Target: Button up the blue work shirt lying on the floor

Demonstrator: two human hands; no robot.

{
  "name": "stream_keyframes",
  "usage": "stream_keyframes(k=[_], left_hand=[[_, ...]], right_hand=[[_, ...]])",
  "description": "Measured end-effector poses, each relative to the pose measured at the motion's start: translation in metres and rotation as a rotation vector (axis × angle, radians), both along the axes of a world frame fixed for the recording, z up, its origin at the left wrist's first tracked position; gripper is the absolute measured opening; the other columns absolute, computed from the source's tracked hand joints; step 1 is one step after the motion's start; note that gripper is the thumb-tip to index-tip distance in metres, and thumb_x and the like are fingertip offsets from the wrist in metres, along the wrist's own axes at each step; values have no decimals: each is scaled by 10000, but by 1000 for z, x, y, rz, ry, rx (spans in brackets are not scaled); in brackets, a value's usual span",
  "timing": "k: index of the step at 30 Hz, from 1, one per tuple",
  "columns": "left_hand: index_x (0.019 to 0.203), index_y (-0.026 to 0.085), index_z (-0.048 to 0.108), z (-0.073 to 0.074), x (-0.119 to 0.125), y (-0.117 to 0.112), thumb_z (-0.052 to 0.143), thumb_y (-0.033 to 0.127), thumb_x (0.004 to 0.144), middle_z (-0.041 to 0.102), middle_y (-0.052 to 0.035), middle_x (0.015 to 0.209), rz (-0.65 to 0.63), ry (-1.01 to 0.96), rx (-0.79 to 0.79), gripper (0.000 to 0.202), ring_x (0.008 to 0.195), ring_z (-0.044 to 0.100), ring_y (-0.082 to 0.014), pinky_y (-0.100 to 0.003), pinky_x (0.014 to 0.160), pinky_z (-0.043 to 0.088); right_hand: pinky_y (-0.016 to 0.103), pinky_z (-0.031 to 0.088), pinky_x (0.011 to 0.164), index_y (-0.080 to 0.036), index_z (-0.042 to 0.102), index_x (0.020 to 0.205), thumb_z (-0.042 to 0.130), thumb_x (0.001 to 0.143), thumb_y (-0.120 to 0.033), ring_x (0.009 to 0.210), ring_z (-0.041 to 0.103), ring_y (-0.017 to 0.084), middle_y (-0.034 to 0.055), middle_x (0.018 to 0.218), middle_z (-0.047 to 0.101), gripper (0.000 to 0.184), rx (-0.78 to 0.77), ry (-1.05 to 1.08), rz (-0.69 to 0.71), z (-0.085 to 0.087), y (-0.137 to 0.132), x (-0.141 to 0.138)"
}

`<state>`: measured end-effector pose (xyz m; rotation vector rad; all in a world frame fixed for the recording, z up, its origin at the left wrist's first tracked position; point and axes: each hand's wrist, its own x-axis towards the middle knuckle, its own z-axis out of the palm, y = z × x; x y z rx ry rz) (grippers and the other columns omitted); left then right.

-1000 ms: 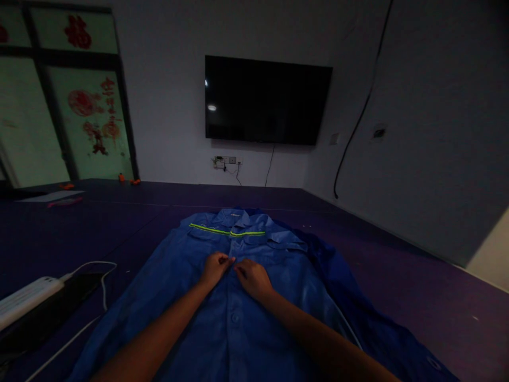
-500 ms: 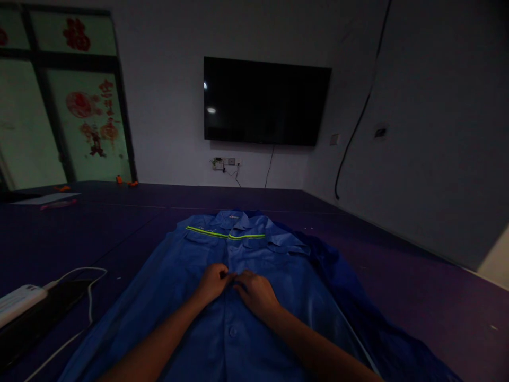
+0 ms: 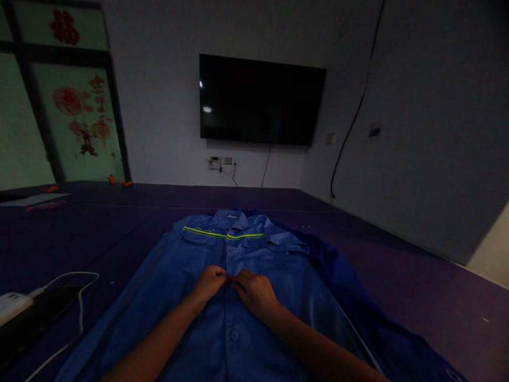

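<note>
A blue work shirt (image 3: 270, 270) with a yellow-green stripe across the chest lies spread out front side up, its collar at the far end. On its front placket, a little below the chest pockets, both hands meet. My left hand (image 3: 210, 283) pinches the placket edge between thumb and fingers. Close against it, my right hand (image 3: 254, 289) has its fingers curled down on the same strip of cloth. Whatever button sits between the fingertips is hidden. Nearer to me, one button (image 3: 234, 335) shows on the placket.
A darker blue garment (image 3: 338, 276) lies under the shirt's right side. At the left, a white power strip (image 3: 14, 306) with a white cable (image 3: 81, 307) rests on a black object. The purple floor (image 3: 397, 254) surrounds everything. A television (image 3: 262, 101) hangs on the far wall.
The view has shifted slightly to the right. Both hands stay at the same spot on the placket; the left fingers have closed tighter, with the thumb now straighter toward the right hand.
</note>
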<state>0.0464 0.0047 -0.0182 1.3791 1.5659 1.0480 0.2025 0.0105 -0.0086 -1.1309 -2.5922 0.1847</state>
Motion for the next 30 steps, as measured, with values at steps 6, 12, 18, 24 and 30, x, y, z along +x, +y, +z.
stream_keyframes(k=[6,12,18,24,30], left_hand=[[489,159,453,12,1,-7,557,425,605,355,74,377,4,-125,-152,308,353,276,-48,-202,404,154],[494,171,420,17,5,-12,567,510,593,341,84,354,23,-156,-180,383,304,260,-39,-199,377,131],[488,173,407,18,8,-13,585,587,544,330,87,333,31,-155,-167,454,294,241,-32,-192,369,121],[476,177,397,17,7,-14,565,650,519,318,82,317,17,-65,-192,504,289,264,-45,-198,358,135],[486,177,403,14,6,-12,529,641,570,346,71,341,13,-7,-197,487,295,285,-53,-202,356,142]], right_hand=[[219,422,717,-216,582,1011,362,882,-251,883,585,150,30,988,623,257,60,-60,0,1,-1,0],[207,418,695,-206,587,984,373,878,-235,865,588,149,35,972,627,241,89,-54,-3,-3,1,1],[205,418,666,-204,586,972,347,889,-229,821,594,142,33,944,629,255,104,-66,5,-1,-1,1],[198,416,644,-190,590,940,310,901,-219,784,598,132,47,924,629,285,117,-98,6,-2,-1,-1],[199,421,663,-204,587,971,318,897,-223,805,596,134,43,932,632,280,107,-102,5,-3,0,-1]])
